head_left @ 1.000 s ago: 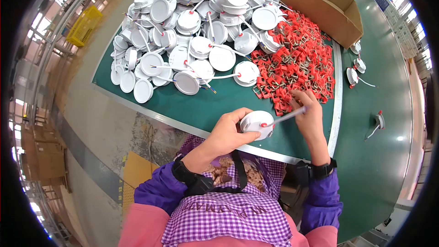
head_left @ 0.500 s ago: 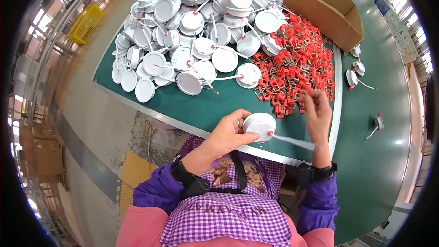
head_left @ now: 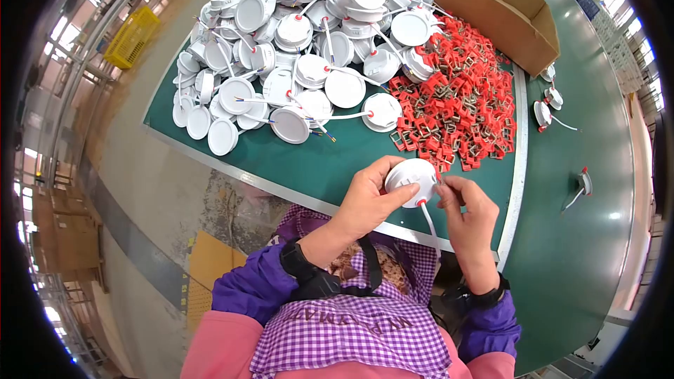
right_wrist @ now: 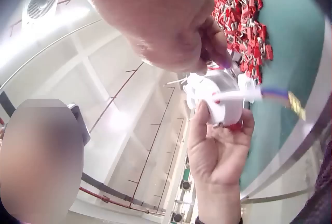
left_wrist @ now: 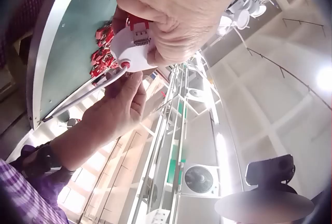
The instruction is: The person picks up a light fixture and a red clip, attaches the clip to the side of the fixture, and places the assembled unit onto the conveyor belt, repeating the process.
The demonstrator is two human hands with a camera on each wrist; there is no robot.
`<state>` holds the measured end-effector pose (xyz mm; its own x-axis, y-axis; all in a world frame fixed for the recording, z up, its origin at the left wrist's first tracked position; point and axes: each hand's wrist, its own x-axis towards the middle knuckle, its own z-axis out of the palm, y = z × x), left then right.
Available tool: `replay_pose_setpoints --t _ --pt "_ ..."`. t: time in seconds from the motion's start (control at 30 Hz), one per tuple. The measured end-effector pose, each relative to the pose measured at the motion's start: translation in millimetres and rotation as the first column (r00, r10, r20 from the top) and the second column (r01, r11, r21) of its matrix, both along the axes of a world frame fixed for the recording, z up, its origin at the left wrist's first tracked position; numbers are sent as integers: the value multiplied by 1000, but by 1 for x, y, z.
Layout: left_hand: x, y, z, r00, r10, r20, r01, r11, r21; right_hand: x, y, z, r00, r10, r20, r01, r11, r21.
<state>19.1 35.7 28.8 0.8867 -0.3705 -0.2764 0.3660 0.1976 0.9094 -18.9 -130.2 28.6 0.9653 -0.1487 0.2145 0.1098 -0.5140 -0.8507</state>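
My left hand [head_left: 373, 198] grips a round white downlight [head_left: 408, 170], its thumb lying across the back face. A white cable [head_left: 430, 222] leaves the lamp through a red grommet and hangs toward the apron. At the lamp's right rim my right hand [head_left: 470, 212] pinches a small red clip [head_left: 439, 178], mostly hidden by the fingertips. Another red clip [left_wrist: 138, 23] with a metal spring sits on the lamp's side beside the left fingers in the left wrist view. Bare coloured wire ends [right_wrist: 295, 104] show at the cable's tip in the right wrist view.
A heap of white downlights [head_left: 344, 88] with cables covers the far left of the green table [head_left: 316, 168]. Beside it lies a pile of red clips [head_left: 463, 98], with a cardboard box [head_left: 491, 0] behind. Several lamps [head_left: 542, 114] stand on the green surface to the right.
The right hand has come from the clip pile to the lamp's right rim, bringing a red clip. The left hand has shifted the lamp slightly right and up, and the cable now hangs downward.
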Motion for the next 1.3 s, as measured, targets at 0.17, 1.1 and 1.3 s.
replay_pose_setpoints --t 0.17,1.1,1.3 --pt "-2 0 -6 991 -8 133 -15 986 168 -7 8 5 999 -9 46 10 999 -39" --pt "-10 -15 -4 926 -22 376 -84 961 264 -18 12 -3 974 -156 166 175 979 -108" --pt "-10 -12 -7 948 -46 314 -42 963 265 -18 9 1 992 -119 46 118 992 34"
